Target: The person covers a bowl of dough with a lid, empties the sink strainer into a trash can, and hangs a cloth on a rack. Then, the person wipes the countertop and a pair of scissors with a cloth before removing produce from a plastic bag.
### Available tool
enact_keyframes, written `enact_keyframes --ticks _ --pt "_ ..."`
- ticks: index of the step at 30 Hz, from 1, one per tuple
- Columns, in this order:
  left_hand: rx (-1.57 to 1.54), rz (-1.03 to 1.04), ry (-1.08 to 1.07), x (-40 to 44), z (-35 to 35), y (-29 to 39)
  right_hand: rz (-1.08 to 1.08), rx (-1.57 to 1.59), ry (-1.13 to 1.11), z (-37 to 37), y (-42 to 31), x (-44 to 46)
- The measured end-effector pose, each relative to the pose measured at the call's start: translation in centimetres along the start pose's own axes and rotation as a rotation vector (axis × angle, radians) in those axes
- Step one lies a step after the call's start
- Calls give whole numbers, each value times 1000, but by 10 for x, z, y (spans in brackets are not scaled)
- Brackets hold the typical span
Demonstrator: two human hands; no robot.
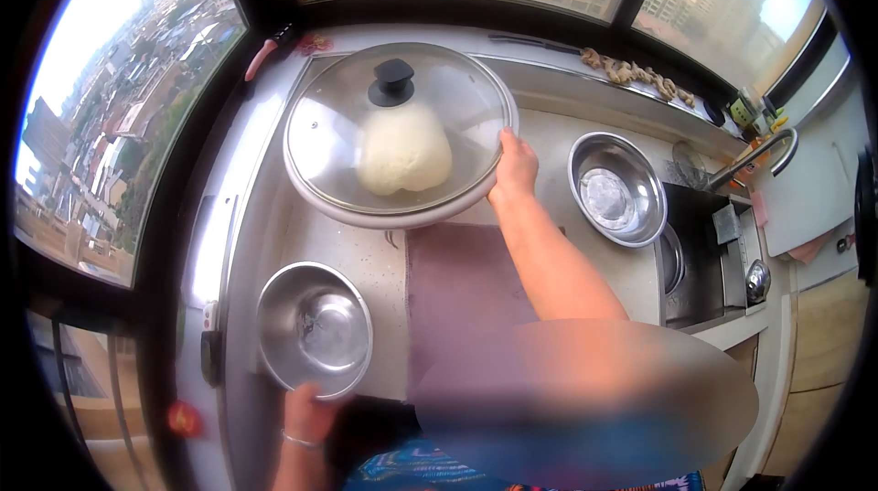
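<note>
My right hand is closed on the right edge of a wide, pale-rimmed pan. A round glass lid with a black knob covers it, and through the glass shows a smooth, pale lump of dough. Whether my fingers also grip the lid's edge is hard to see. Lower left, my left hand grips the near rim of a deep stainless steel bowl, which holds nothing but a pale residue at its bottom. Between the two lies a grey-mauve mat on the counter, partly hidden by my right arm.
Another steel bowl stands right, beside the sink and its curved faucet. Ginger pieces and a dark knife lie on the back ledge. A pink-handled tool rests at back left; a red tomato-like item sits lower left.
</note>
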State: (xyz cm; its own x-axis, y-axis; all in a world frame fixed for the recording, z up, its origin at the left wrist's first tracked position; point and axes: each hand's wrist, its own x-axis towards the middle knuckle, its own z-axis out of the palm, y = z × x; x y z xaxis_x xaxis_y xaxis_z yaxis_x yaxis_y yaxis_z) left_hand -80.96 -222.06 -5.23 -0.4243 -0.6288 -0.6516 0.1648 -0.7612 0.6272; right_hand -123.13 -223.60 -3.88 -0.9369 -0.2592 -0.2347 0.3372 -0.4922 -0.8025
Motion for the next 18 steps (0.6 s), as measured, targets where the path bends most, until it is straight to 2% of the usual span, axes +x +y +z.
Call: enact_keyframes --ticks 10,15,17,18 --pt "21 8 7 16 -14 -4 22 -242 150 65 31 -29" --pt "45 -15 -21 13 -2 -2 -20 -279 116 57 43 -18" --pt "60 -14 -51 13 5 0 31 -360 -32 48 51 -5" --pt "77 -26 -46 13 9 2 21 -355 -12 41 37 -12"
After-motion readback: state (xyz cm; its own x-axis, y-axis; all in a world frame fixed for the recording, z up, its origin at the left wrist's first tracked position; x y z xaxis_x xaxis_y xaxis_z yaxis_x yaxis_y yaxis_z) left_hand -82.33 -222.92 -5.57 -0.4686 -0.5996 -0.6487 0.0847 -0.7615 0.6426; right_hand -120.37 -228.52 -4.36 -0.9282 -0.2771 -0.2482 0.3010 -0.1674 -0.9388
